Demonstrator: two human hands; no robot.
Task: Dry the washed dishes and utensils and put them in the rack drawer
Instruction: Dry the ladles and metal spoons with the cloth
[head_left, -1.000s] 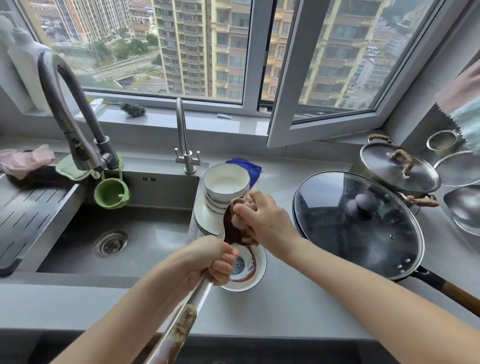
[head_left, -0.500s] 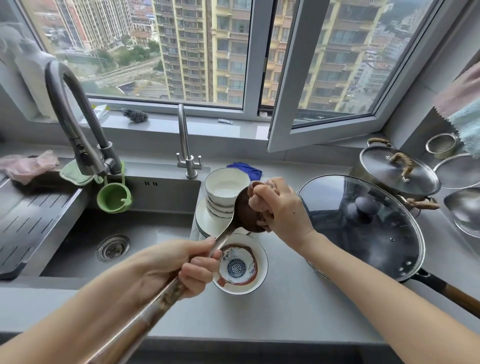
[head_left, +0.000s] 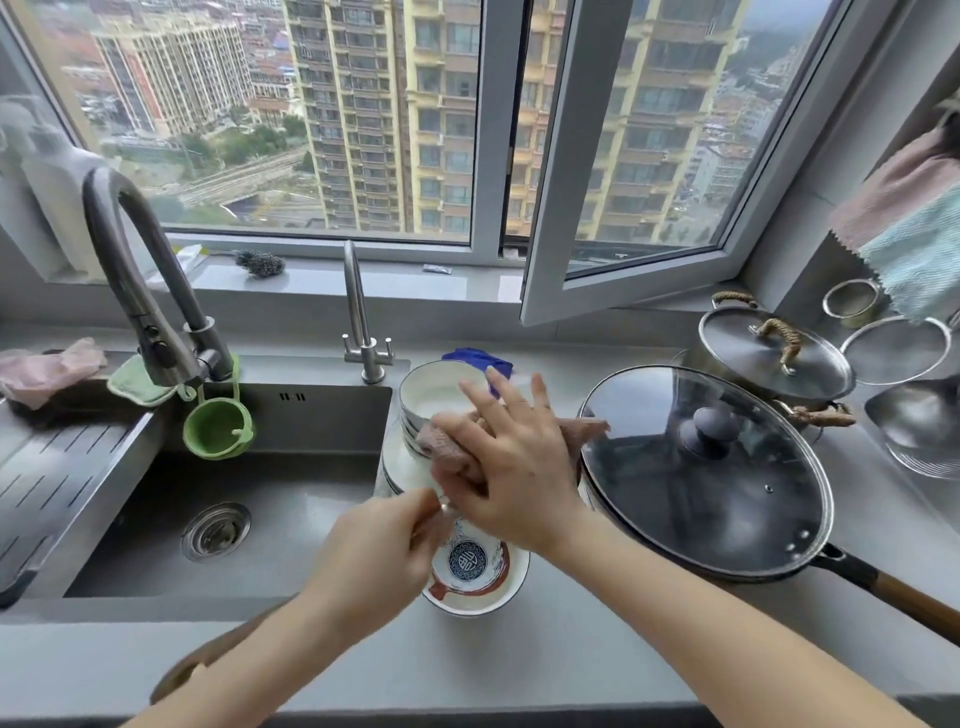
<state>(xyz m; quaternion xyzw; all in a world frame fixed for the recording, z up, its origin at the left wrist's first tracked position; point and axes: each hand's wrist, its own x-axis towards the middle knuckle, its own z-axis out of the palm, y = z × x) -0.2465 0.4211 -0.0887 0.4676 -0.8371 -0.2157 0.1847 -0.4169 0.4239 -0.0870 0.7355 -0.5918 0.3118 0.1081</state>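
Note:
My left hand (head_left: 384, 551) grips a ladle by its metal stem (head_left: 444, 505), just above a patterned bowl (head_left: 478, 577) on the counter. A brown end of the ladle (head_left: 197, 665) shows beneath my left forearm. My right hand (head_left: 511, 467) lies over a pinkish-brown cloth (head_left: 447, 444) with its fingers spread, pressing it around the stem where the two hands meet. Behind them, a stack of white bowls (head_left: 436, 389) stands on plates (head_left: 397, 467). The rack drawer is not in view.
The sink (head_left: 234, 493) and tall faucet (head_left: 140, 280) are on the left, with a green cup (head_left: 218, 431) hanging there. A wok with a glass lid (head_left: 706, 478) and a lidded steel pot (head_left: 774, 358) crowd the right. A blue cloth (head_left: 475, 358) lies behind the bowls.
The ladle has been drawn back toward me, its brown end now under my left forearm. My right hand with the cloth went from the ladle's bowl to the stem, its fingers now spread.

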